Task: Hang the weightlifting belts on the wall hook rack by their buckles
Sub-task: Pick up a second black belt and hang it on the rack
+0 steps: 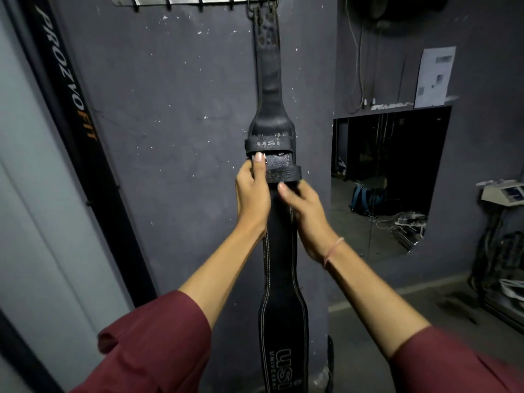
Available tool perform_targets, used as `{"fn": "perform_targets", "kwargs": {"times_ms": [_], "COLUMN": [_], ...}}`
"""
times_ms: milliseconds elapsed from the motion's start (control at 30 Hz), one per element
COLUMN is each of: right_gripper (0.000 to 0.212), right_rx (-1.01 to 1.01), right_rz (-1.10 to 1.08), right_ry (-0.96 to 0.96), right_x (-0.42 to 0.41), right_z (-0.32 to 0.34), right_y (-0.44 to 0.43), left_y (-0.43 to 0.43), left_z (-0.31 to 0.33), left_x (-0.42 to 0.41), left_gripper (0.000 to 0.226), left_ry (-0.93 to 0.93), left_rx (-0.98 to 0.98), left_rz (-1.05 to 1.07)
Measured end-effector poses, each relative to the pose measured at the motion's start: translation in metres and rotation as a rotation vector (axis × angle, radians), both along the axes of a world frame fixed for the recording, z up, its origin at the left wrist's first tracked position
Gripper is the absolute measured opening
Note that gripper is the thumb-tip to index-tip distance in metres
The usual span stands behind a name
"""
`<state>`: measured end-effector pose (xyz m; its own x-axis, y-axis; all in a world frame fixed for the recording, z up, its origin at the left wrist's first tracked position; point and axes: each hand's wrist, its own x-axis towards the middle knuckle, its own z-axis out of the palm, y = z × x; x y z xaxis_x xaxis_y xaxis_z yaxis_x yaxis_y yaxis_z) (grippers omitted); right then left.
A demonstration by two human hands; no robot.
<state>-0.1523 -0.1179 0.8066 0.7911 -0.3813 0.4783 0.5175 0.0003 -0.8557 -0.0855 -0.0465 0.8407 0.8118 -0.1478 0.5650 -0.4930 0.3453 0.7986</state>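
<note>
Left hand (252, 191) clasps belt (280, 268) at left edge, thumb up beside strap loop (283, 175). Right hand (303, 205) clasps right edge just under loop, thumb across front. Both arms raised, forearms bare. Belt held upright well below hook rack (192, 0), overlapping second belt (269, 80) (its buckle end on rack's right-hand hook), hiding wall (170, 109) behind.

Dim room, scuffed grey wall (170, 109), mirror (391, 177).
</note>
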Motion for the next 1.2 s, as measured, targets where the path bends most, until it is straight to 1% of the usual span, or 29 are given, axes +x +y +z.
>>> {"fn": "perform_targets", "kwargs": {"times_ms": [33,67,133,167,233,300,367,400,433,467,500,600,733,800,867,933,1000,1067,1133,1200], "right_gripper": [0.043,0.043,0.054,0.052,0.038,0.030,0.025,0.022,0.020,0.017,0.015,0.012,0.025,0.031,0.032,0.032,0.030,0.020,0.024,0.025], "right_rx": [0.018,0.028,0.052,0.044,0.015,-0.001,-0.007,-0.015,-0.028,-0.045,-0.062,-0.097,-0.158,-0.184,-0.189,-0.187,-0.181,-0.108,-0.067,-0.084], "right_rz": [0.022,0.043,0.025,-0.022,-0.119,-0.167,-0.168,-0.169,-0.173,-0.177,-0.175,-0.199,-0.367,-0.431,-0.466,-0.460,-0.455,-0.424,-0.379,-0.359], "right_ry": [-0.021,-0.032,-0.010,0.014,0.033,0.030,0.013,0.002,-0.005,-0.007,-0.007,-0.022,-0.043,-0.056,-0.076,-0.107,-0.141,-0.177,-0.179,-0.177], "right_x": [0.002,0.002,0.005,0.010,0.017,0.018,0.019,0.019,0.020,0.020,0.020,0.022,0.028,0.031,0.034,0.036,0.040,0.045,0.051,0.058], "right_z": [0.014,0.028,0.046,0.049,0.046,0.040,0.034,0.032,0.031,0.031,0.030,0.032,0.034,0.032,0.030,0.028,0.030,0.033,0.038,0.042], "right_y": [-0.002,-0.002,0.000,0.001,0.003,0.006,0.008,0.009,0.012,0.014,0.017,0.021,0.029,0.034,0.036,0.038,0.042,0.047,0.051,0.054], "left_y": [0.001,0.003,0.005,0.007,0.009,0.013,0.016,0.016,0.016,0.016,0.018,0.021,0.023,0.024,0.026,0.031,0.036,0.042,0.046,0.051], "left_z": [-0.004,-0.007,-0.009,-0.008,-0.007,-0.006,-0.005,-0.004,-0.004,-0.005,-0.006,-0.009,-0.011,-0.011,-0.012,-0.008,-0.008,-0.006,-0.002,0.002], "left_x": [0.000,0.000,-0.001,-0.004,-0.009,-0.011,-0.009,-0.009,-0.008,-0.005,-0.003,-0.002,-0.004,-0.002,0.005,0.007,0.009,0.012,0.018,0.025], "left_gripper": [0.033,0.033,0.027,0.024,0.024,0.035,0.051,0.057,0.060,0.059,0.054,0.039,0.037,0.036,0.029,0.024,0.028,0.030,0.032,0.031], "left_ry": [0.002,0.008,0.044,0.069,0.151,0.227,0.254,0.267,0.279,0.286,0.277,0.258,0.332,0.348,0.296,0.144,0.016,-0.034,-0.047,-0.047], "left_rx": [0.002,0.006,0.014,-0.002,-0.054,-0.052,-0.014,0.020,0.059,0.078,0.076,0.021,-0.109,-0.126,-0.071,0.039,0.093,0.096,0.089,0.087], "left_rz": [-0.023,-0.041,-0.075,-0.114,-0.205,-0.254,-0.274,-0.235,-0.151,-0.077,-0.050,-0.140,-0.202,-0.210,-0.144,-0.027,0.051,0.100,0.126,0.131]}}
